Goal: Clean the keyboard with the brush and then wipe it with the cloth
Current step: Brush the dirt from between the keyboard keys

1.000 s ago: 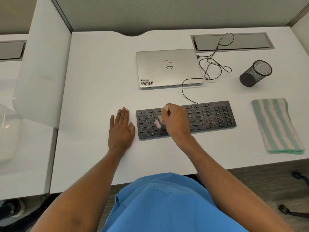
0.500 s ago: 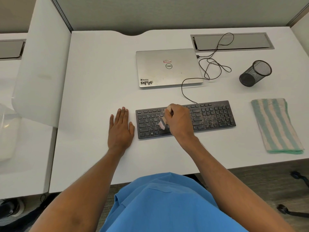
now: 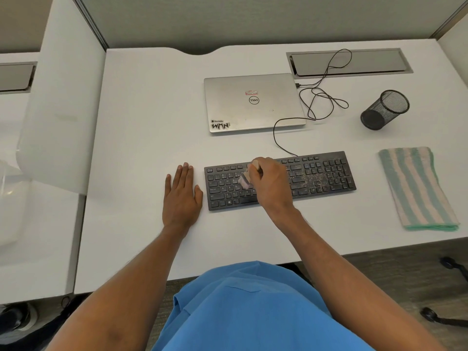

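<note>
Black keyboard [image 3: 316,178] on the table [image 3: 141,148], dusty at right. Right hand [image 3: 272,181] grips the brush [image 3: 245,179] on its keys; left hand [image 3: 181,196] rests flat, fingers straight, beside it.

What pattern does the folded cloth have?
The cloth has green and off-white stripes, seen in the head view.

Brush [image 3: 245,182] blurred; right hand [image 3: 272,184] hides keyboard [image 3: 326,173] middle.

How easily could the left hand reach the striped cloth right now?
Probably not easily. The left hand lies flat left of the keyboard; the cloth lies beyond its right end, with the right hand and brush in between.
</note>
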